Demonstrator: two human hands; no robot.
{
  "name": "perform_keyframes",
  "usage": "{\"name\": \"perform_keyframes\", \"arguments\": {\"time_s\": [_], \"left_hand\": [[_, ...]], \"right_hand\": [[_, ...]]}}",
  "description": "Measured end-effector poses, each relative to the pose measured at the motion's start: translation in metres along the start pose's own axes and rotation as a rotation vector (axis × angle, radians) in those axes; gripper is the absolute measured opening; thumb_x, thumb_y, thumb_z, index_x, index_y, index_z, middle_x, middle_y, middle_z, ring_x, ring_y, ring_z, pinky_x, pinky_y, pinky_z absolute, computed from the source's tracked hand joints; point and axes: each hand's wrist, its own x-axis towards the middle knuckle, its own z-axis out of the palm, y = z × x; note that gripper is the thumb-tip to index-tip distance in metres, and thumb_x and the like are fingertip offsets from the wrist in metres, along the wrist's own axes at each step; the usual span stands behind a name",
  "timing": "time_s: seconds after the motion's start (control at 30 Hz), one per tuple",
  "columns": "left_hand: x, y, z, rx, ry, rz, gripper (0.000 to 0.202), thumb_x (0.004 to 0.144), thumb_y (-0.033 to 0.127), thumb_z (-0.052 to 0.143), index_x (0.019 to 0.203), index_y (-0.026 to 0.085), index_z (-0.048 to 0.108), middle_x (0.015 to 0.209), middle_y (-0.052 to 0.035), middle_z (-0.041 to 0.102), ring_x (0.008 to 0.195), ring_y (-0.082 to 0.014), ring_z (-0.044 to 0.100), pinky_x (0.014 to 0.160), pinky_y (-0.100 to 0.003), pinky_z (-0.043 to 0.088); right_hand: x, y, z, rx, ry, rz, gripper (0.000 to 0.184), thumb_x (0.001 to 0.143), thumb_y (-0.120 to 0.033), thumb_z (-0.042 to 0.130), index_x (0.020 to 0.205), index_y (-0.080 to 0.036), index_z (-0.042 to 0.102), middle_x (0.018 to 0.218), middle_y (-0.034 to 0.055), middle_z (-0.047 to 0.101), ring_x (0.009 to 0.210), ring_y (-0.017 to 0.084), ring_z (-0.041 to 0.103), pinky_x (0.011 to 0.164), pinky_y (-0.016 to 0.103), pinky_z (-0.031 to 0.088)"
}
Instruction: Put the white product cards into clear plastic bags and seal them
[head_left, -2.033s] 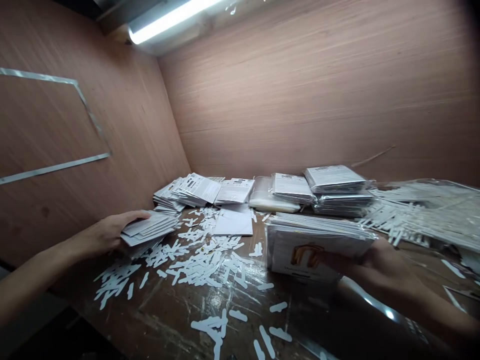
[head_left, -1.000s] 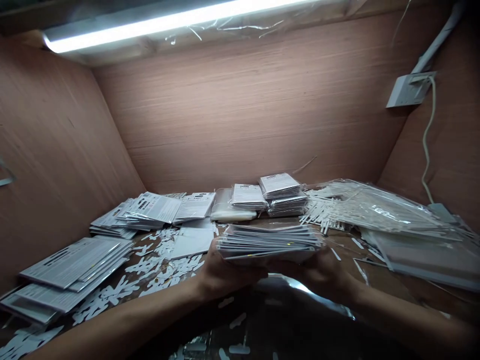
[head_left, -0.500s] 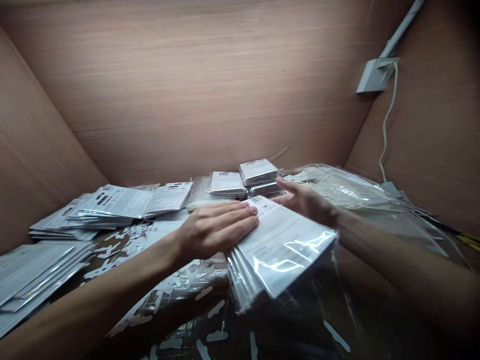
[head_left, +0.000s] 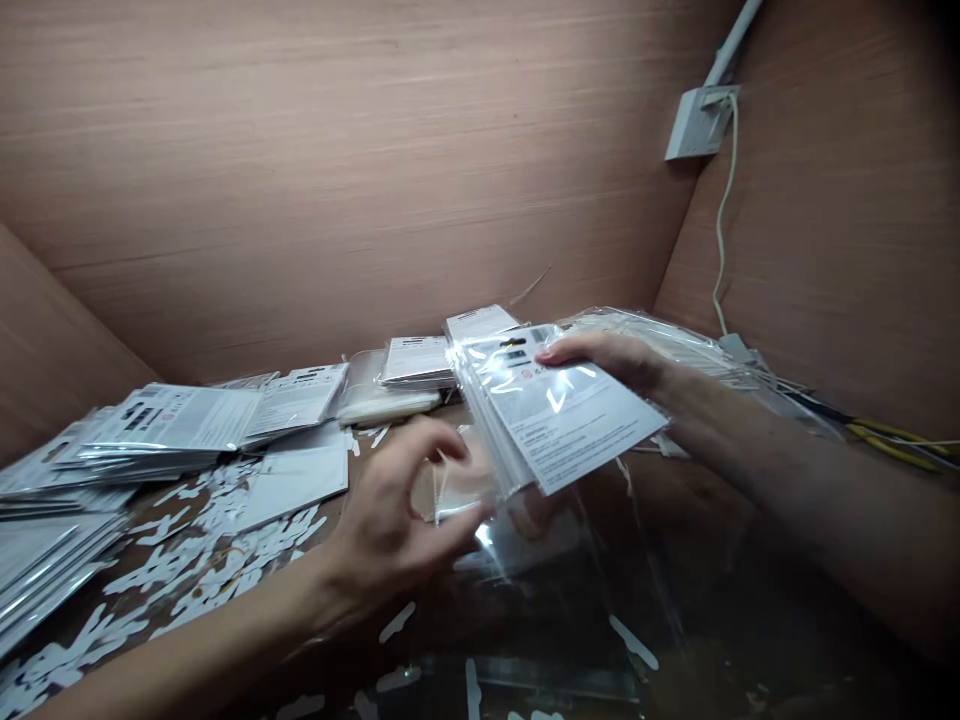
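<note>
Our right fingers (head_left: 564, 349) grip already bagged cards (head_left: 577, 415), our parted left fingers (head_left: 433, 433) curve just beside, and more stacks (head_left: 176, 415) remain beyond them.

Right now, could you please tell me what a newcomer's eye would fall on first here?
Most likely the glossy stack of white printed cards in clear plastic sleeves, tilted in the bare right hand just right of the picture's centre. To its left, the bare left hand hangs open, slightly blurred. Small, flat white cut-out strips lie scattered toward the lower left.
</note>
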Motion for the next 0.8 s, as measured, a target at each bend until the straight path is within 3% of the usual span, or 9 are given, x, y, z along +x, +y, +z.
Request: {"name": "perform_keyframes", "arguments": {"time_s": [0.07, 0.1, 0.17, 0.3, 0.5, 0.63, 0.8], "left_hand": [[-0.009, 0.008, 0.003, -0.123, -0.446, -0.052, 0.049, 0.069, 0.044, 0.093, 0.11, 0.025, 0.074, 0.117, -0.0047, 0.069, 0.106, -0.0242, 0.067, 0.089, -0.036, 0.06], [-0.012, 0.009, 0.004, -0.152, -0.591, -0.062, 0.056, 0.061, 0.048, 0.096, 0.11, 0.029, 0.078, 0.121, -0.0041, 0.069, 0.109, -0.0254, 0.067, 0.091, -0.036, 0.058], [-0.015, 0.006, 0.006, -0.166, -0.687, -0.104, 0.059, 0.057, 0.051, 0.098, 0.111, 0.034, 0.081, 0.126, -0.0037, 0.068, 0.111, -0.0261, 0.066, 0.093, -0.034, 0.056], [-0.018, -0.004, 0.008, -0.216, -0.681, -0.239, 0.041, 0.069, 0.053, 0.09, 0.106, 0.034, 0.084, 0.123, -0.0038, 0.068, 0.102, -0.021, 0.069, 0.087, -0.029, 0.055], [-0.018, -0.004, 0.003, -0.129, -0.644, -0.35, 0.034, 0.072, 0.055, 0.088, 0.099, 0.035, 0.084, 0.12, -0.0014, 0.066, 0.094, -0.0187, 0.069, 0.08, -0.029, 0.052], [-0.017, -0.001, 0.001, -0.065, -0.647, -0.347, 0.023, 0.079, 0.047, 0.084, 0.1, 0.035, 0.084, 0.117, -0.0001, 0.066, 0.089, -0.0161, 0.068, 0.079, -0.029, 0.051], [-0.022, 0.002, 0.008, -0.004, -0.557, -0.296, 0.025, 0.074, 0.041, 0.083, 0.095, 0.028, 0.084, 0.103, -0.0019, 0.068, 0.071, -0.0135, 0.062, 0.064, -0.027, 0.049]], "right_hand": [[-0.004, -0.005, -0.008, 0.007, 0.065, 0.007, 0.013, 0.091, -0.024, 0.065, 0.093, -0.011, 0.067, 0.07, 0.0098, 0.075, 0.057, 0.021, 0.072, 0.053, 0.03, 0.063], [-0.006, -0.007, -0.01, 0.007, 0.09, 0.009, 0.012, 0.091, -0.024, 0.065, 0.092, -0.012, 0.067, 0.07, 0.0096, 0.075, 0.056, 0.021, 0.071, 0.052, 0.029, 0.062], [-0.006, -0.008, -0.01, -0.008, 0.115, 0.005, 0.012, 0.089, -0.024, 0.068, 0.09, -0.012, 0.067, 0.07, 0.0096, 0.075, 0.056, 0.02, 0.071, 0.052, 0.028, 0.062], [-0.004, -0.001, -0.004, -0.094, 0.114, -0.016, 0.016, 0.084, -0.025, 0.076, 0.087, -0.011, 0.069, 0.073, 0.0094, 0.075, 0.057, 0.018, 0.07, 0.052, 0.026, 0.06], [-0.002, 0.011, -0.009, -0.206, 0.07, 0.025, 0.028, 0.078, -0.037, 0.086, 0.084, -0.013, 0.074, 0.077, 0.0079, 0.076, 0.057, 0.017, 0.069, 0.051, 0.026, 0.058], [-0.003, 0.014, -0.01, -0.195, -0.014, 0.042, 0.024, 0.077, -0.035, 0.086, 0.086, -0.015, 0.077, 0.081, 0.0065, 0.078, 0.062, 0.018, 0.073, 0.055, 0.026, 0.06], [0.0, 0.02, -0.012, -0.228, -0.154, 0.057, 0.023, 0.075, -0.032, 0.086, 0.087, -0.014, 0.077, 0.083, 0.0077, 0.08, 0.066, 0.021, 0.076, 0.06, 0.029, 0.065]]}}
